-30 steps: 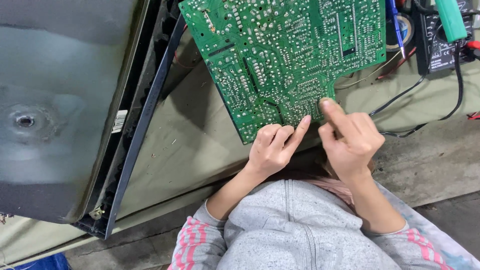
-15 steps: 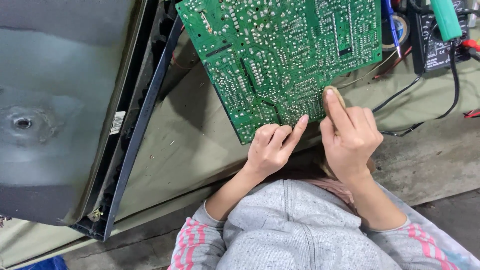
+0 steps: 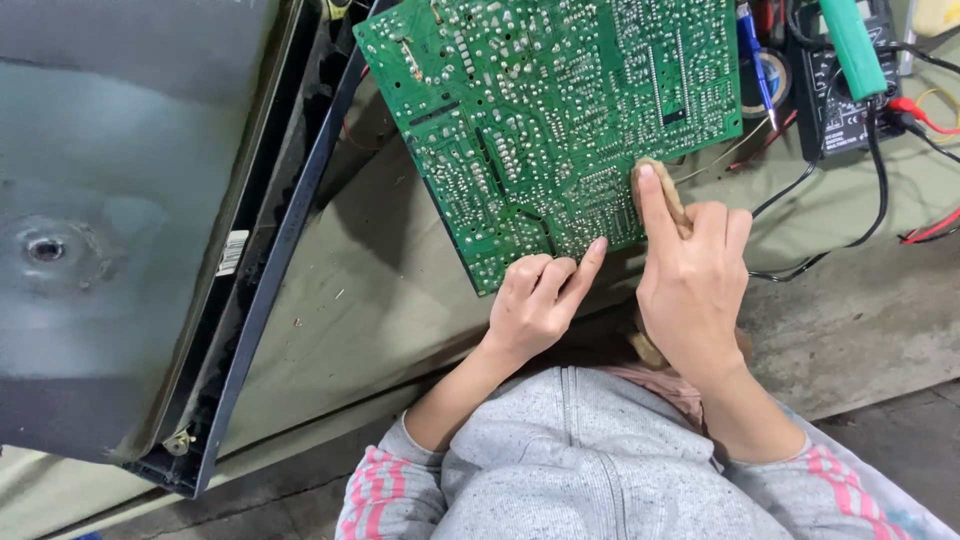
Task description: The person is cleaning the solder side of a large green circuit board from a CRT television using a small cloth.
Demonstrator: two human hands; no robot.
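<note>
A large green circuit board (image 3: 540, 110) lies solder side up on an olive cloth. My left hand (image 3: 535, 300) grips its near edge, thumb and forefinger pinching the board's corner. My right hand (image 3: 690, 290) holds a small tan brush (image 3: 665, 195), with the forefinger stretched along it and pressing its bristle end onto the board's lower right area. The brush's handle end (image 3: 650, 350) pokes out below the palm. Grey sleeves with pink stripes cover both arms.
A grey picture tube and its dark casing frame (image 3: 270, 280) fill the left side. At the top right sit a black meter (image 3: 850, 100), a green-handled tool (image 3: 850, 45), a blue pen-like tool (image 3: 755, 55), a tape roll (image 3: 765, 85), and black (image 3: 830, 180) and red (image 3: 925, 110) leads.
My right hand has slid the brush up the board's lower right part, farther from me. The left hand keeps its grip on the near edge.
</note>
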